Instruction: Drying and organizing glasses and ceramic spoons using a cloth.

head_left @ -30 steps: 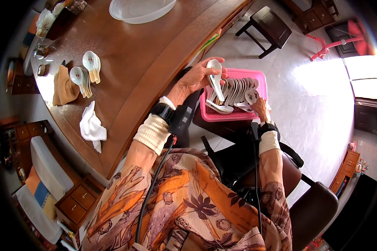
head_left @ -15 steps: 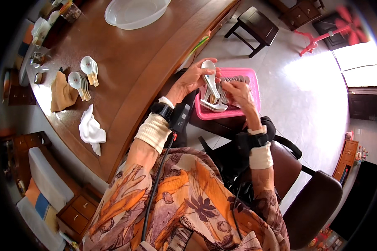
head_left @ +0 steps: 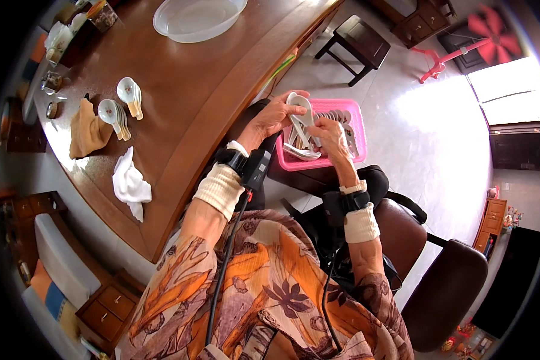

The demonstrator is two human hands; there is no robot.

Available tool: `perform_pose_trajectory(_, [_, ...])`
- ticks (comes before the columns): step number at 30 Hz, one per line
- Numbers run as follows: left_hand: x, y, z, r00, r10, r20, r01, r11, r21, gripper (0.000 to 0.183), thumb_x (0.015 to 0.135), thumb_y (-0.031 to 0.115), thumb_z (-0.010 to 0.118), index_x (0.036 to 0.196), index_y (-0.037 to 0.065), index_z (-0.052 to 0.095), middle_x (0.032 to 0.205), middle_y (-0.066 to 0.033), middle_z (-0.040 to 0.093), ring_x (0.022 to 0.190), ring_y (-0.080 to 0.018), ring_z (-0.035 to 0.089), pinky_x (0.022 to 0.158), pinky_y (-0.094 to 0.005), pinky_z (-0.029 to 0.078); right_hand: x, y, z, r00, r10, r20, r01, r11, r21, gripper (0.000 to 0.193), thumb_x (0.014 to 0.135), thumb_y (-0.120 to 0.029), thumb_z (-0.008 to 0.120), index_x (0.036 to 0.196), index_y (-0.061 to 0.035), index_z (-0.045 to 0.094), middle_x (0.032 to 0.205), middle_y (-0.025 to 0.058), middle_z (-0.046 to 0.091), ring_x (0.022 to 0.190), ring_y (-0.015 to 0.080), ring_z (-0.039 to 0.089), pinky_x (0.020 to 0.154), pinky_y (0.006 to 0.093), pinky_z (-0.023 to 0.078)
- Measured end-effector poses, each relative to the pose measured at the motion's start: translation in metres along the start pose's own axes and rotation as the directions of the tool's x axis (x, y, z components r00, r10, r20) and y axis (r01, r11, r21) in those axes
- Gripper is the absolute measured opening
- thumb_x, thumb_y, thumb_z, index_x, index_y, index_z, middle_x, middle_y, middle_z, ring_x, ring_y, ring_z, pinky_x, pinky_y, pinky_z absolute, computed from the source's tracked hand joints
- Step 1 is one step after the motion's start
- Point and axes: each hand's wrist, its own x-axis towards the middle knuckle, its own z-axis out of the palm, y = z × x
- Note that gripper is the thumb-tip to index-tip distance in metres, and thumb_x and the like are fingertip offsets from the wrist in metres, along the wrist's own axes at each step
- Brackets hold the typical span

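Observation:
My left hand (head_left: 272,119) is closed on a white soup spoon (head_left: 291,101), its handle slanting down. Against it lies a second white soup spoon (head_left: 303,108); the fingers of my right hand (head_left: 331,138) are pinched at this one's handle. Both hands are over a pink plastic basket (head_left: 361,141), which holds several more spoons (head_left: 303,153), some with grey-looking handles side by side at the far side. On the table, to the left, lie two nested stacks of white spoons with yellowish handles, the far stack (head_left: 128,91) and the near stack (head_left: 110,112).
The brown wooden table (head_left: 186,96) curves along my left. On it are a brown cloth (head_left: 90,132), a white cloth (head_left: 131,183) and a translucent plastic basin (head_left: 201,21). Beyond the basket are a dark stool (head_left: 362,43) and a pink fan (head_left: 492,39). A brown chair (head_left: 444,294) stands at right.
My right hand has come up out of the basket toward the left hand, with a spoon now against the one held there. The view has shifted slightly.

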Motion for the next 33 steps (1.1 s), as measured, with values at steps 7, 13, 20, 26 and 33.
perform_pose_trajectory(7, [-0.023, 0.007, -0.021, 0.997, -0.004, -0.083, -0.002, 0.997, -0.074, 0.040, 0.080, -0.004, 0.059, 0.118, -0.002, 0.045, 0.101, -0.0188, 0.059, 0.096, -0.0282, 0.061, 0.087, -0.0424, 0.052, 0.028, 0.046, -0.030, 0.984, 0.085, -0.156, -0.102, 0.989, -0.104, 0.014, 0.078, -0.014, 0.058, 0.077, -0.0001, 0.058, 0.057, 0.0091, 0.057, 0.040, 0.0156, 0.054, 0.031, 0.0260, 0.036])
perform_pose_trajectory(13, [0.005, 0.003, 0.011, 1.000, -0.030, 0.008, 0.031, 0.995, -0.100, 0.039, 0.081, -0.003, 0.059, 0.117, -0.001, 0.046, 0.099, -0.0191, 0.060, 0.096, -0.0294, 0.061, 0.086, -0.0418, 0.052, 0.052, 0.141, -0.081, 0.934, 0.238, -0.267, -0.356, 0.693, -0.626, 0.020, 0.076, -0.015, 0.057, 0.086, 0.0016, 0.063, 0.068, 0.0186, 0.063, 0.054, 0.0260, 0.063, 0.043, 0.0369, 0.048])
perform_pose_trajectory(20, [-0.001, 0.008, 0.007, 0.998, -0.033, -0.053, 0.030, 0.998, -0.059, 0.037, 0.082, 0.000, 0.058, 0.118, -0.001, 0.047, 0.100, -0.0197, 0.060, 0.097, -0.0297, 0.061, 0.086, -0.0418, 0.052, 0.066, 0.199, -0.065, 0.893, -0.236, -0.384, -0.121, 0.695, -0.709, 0.026, 0.077, -0.020, 0.057, 0.093, -0.0014, 0.068, 0.079, 0.0233, 0.065, 0.065, 0.0316, 0.066, 0.058, 0.0414, 0.052])
perform_pose_trajectory(26, [-0.006, 0.014, 0.003, 0.996, -0.032, -0.079, 0.026, 0.996, -0.084, 0.036, 0.083, 0.000, 0.058, 0.118, -0.001, 0.048, 0.102, -0.0199, 0.059, 0.097, -0.0293, 0.061, 0.086, -0.0423, 0.053, 0.059, 0.161, -0.059, 0.941, -0.154, -0.301, -0.133, 0.650, -0.749, 0.026, 0.077, -0.022, 0.059, 0.097, -0.0091, 0.069, 0.084, 0.0198, 0.067, 0.077, 0.0340, 0.066, 0.068, 0.0437, 0.052])
perform_pose_trajectory(33, [0.002, 0.012, 0.011, 0.999, -0.036, -0.037, 0.032, 0.995, -0.095, 0.038, 0.083, -0.001, 0.057, 0.119, -0.001, 0.047, 0.103, -0.0200, 0.059, 0.096, -0.0296, 0.061, 0.086, -0.0415, 0.053, 0.050, 0.171, -0.073, 0.923, -0.145, -0.357, -0.233, 0.527, -0.817, 0.021, 0.076, -0.020, 0.058, 0.087, -0.0077, 0.071, 0.079, 0.0192, 0.066, 0.073, 0.0359, 0.066, 0.063, 0.0462, 0.051])
